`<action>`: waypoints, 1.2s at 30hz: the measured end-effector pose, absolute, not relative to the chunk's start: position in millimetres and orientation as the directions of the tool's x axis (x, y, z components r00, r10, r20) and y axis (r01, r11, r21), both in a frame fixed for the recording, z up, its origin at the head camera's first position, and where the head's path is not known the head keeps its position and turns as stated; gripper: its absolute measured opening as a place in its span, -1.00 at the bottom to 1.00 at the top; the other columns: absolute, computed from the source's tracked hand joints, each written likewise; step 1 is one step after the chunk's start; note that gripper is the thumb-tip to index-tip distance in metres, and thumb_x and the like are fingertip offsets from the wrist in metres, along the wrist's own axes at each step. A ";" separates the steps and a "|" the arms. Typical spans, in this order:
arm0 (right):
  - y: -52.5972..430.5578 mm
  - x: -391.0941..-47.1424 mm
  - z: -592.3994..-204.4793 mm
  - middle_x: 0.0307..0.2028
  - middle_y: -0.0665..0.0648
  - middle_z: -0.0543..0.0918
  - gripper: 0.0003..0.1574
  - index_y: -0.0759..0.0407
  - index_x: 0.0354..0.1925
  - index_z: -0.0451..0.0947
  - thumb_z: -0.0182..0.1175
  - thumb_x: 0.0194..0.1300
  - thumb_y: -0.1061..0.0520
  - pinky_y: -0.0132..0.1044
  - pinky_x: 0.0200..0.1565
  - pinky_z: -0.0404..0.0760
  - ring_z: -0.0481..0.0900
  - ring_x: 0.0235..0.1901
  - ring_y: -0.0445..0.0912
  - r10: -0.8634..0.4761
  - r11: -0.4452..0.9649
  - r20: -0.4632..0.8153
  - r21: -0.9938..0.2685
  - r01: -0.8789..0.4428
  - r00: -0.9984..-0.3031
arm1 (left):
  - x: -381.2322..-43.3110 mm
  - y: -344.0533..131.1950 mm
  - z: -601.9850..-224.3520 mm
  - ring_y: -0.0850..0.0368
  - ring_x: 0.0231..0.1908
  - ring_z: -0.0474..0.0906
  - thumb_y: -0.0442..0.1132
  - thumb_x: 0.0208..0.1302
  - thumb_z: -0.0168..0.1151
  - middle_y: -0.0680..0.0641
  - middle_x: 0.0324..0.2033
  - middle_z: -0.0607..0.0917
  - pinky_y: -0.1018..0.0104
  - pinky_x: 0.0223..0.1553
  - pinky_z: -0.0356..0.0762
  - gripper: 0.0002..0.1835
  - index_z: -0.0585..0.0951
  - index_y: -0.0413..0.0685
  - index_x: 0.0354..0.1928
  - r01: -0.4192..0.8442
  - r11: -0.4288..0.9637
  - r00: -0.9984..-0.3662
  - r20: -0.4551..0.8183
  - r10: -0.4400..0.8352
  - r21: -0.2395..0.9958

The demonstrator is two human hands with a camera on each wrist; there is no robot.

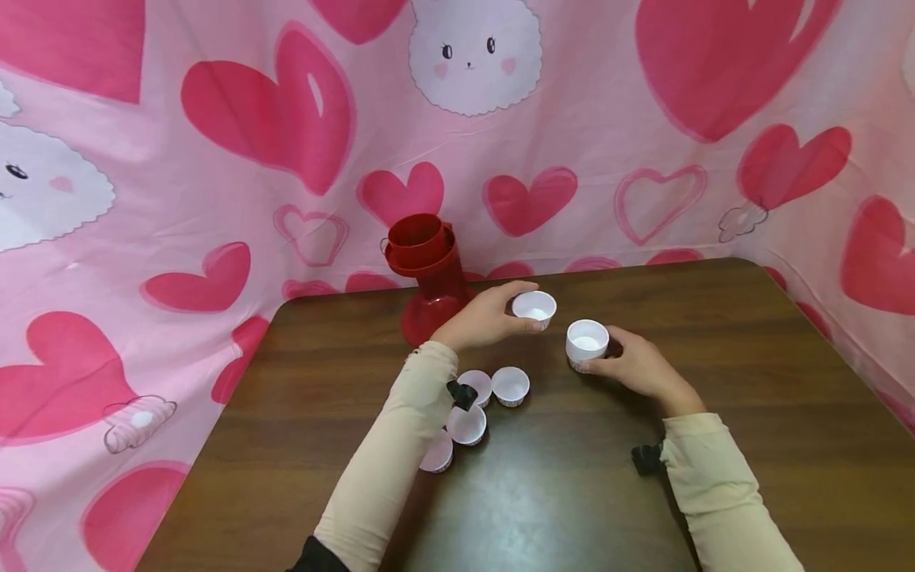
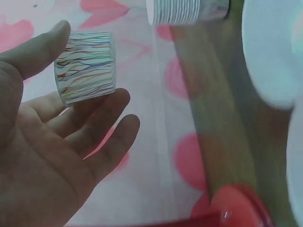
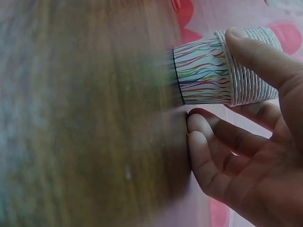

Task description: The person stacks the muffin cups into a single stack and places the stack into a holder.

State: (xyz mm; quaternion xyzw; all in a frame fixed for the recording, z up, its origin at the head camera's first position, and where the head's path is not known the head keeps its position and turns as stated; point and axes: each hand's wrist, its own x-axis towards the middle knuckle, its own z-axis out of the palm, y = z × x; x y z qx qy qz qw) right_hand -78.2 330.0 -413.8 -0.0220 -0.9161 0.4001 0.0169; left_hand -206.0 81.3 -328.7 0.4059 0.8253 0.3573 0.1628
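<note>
A small white paper cup with wavy coloured lines on its side is held by my left hand, thumb and fingers at its sides. In the left wrist view the same paper cup sits between thumb and fingers above the table. My right hand grips a nested stack of paper cups near its top rims. The right wrist view shows the stack with many rims layered, its base at the tabletop. The two hands are a short distance apart.
Several single paper cups stand on the brown wooden table, partly behind my left forearm. A red plastic stand with a round top stands at the table's back, left of my hands. A pink heart-patterned cloth hangs behind.
</note>
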 end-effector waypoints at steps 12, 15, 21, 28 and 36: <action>327.5 -78.8 -412.7 0.07 0.38 0.62 -0.10 0.36 0.25 0.46 0.51 0.15 -0.14 0.27 0.11 0.43 0.54 0.05 0.26 0.062 0.658 -0.018 -0.751 0.055 -0.998 | -190.6 127.9 -352.8 0.15 0.11 0.48 -0.06 0.26 0.44 -0.01 0.19 0.59 0.25 0.19 0.43 -0.32 0.47 0.00 0.40 0.528 0.459 -0.614 -0.052 0.788 0.714; 327.3 -78.3 -412.1 0.06 0.38 0.63 -0.12 0.35 0.25 0.46 0.50 0.16 -0.12 0.27 0.10 0.44 0.55 0.04 0.25 0.057 0.658 -0.010 -0.751 0.045 -0.998 | -188.5 135.4 -357.1 0.17 0.08 0.50 -0.06 0.25 0.45 0.00 0.16 0.62 0.30 0.15 0.45 -0.34 0.51 -0.02 0.37 0.515 0.437 -0.619 -0.033 0.785 0.737; 327.6 -77.1 -412.6 -0.02 0.32 0.66 -0.18 0.32 0.20 0.48 0.51 0.15 -0.10 0.10 -0.02 0.51 0.57 -0.07 0.18 0.060 0.653 0.004 -0.757 0.036 -0.998 | -182.2 152.5 -360.3 0.18 0.02 0.51 -0.06 0.24 0.47 0.00 0.11 0.65 0.36 0.03 0.46 -0.36 0.53 -0.01 0.34 0.534 0.414 -0.603 -0.012 0.798 0.737; 327.3 -78.1 -410.5 0.00 0.33 0.65 -0.15 0.34 0.22 0.47 0.51 0.15 -0.11 0.10 -0.01 0.50 0.56 -0.06 0.18 0.056 0.653 -0.002 -0.757 0.038 -0.998 | -178.2 156.9 -360.0 0.18 0.04 0.50 -0.09 0.22 0.49 0.00 0.16 0.62 0.32 0.08 0.45 -0.33 0.50 0.00 0.37 0.519 0.446 -0.611 -0.048 0.790 0.729; 331.0 -77.4 -412.9 0.05 0.34 0.63 -0.14 0.32 0.24 0.48 0.51 0.14 -0.11 0.19 0.05 0.46 0.53 0.00 0.20 0.057 0.651 -0.004 -0.758 0.040 -0.998 | -180.5 159.1 -369.1 0.15 0.10 0.48 -0.06 0.23 0.48 -0.03 0.22 0.59 0.29 0.14 0.43 -0.26 0.45 -0.05 0.42 0.542 0.469 -0.574 -0.101 0.813 0.698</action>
